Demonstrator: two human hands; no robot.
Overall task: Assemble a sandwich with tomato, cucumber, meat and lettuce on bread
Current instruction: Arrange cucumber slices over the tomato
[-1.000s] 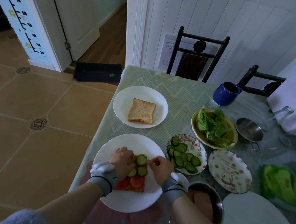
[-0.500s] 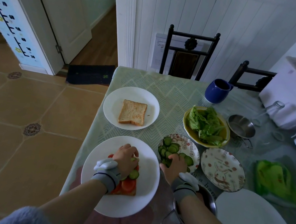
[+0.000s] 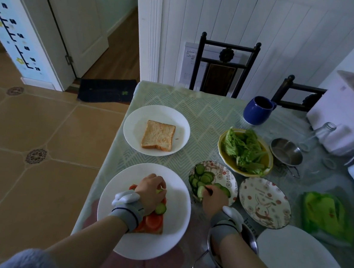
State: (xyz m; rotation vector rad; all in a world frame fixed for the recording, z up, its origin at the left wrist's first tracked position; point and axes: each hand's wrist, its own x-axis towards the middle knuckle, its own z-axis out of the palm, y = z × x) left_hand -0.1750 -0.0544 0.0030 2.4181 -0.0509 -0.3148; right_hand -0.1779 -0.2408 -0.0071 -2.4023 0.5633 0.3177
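Two bare hands, each with a grey wrist band; the left hand (image 3: 150,193) rests with curled fingers on the open sandwich (image 3: 152,217), pinching a pale green cucumber slice at its far end; the right hand (image 3: 214,199) pinches one cucumber slice (image 3: 201,191) upright at the near edge of the patterned cucumber plate (image 3: 226,174).

Three plain white round plates: the near white plate (image 3: 175,230) bearing the sandwich; the far white plate (image 3: 131,128) with one slice of toasted bread (image 3: 158,135); a third large white plate (image 3: 303,263), cut off at the lower right.

Two small patterned plates: one with dark green cucumber rounds, roughly ten, overlapping and not countable exactly; one rabbit-patterned plate (image 3: 264,202), bare.

One yellow bowl (image 3: 268,160) of green lettuce leaves (image 3: 243,150); one blue ceramic mug (image 3: 258,110); two small steel pans: the far steel pan (image 3: 286,151), and the near steel pan (image 3: 249,240), mostly hidden beneath the right forearm, contents not visible.

On the sandwich: red tomato slices (image 3: 153,220), at least two showing, others covered by the left wrist; one dark cucumber round (image 3: 160,208) clear of the hand.

All stand on the pale green patterned tablecloth (image 3: 197,111).
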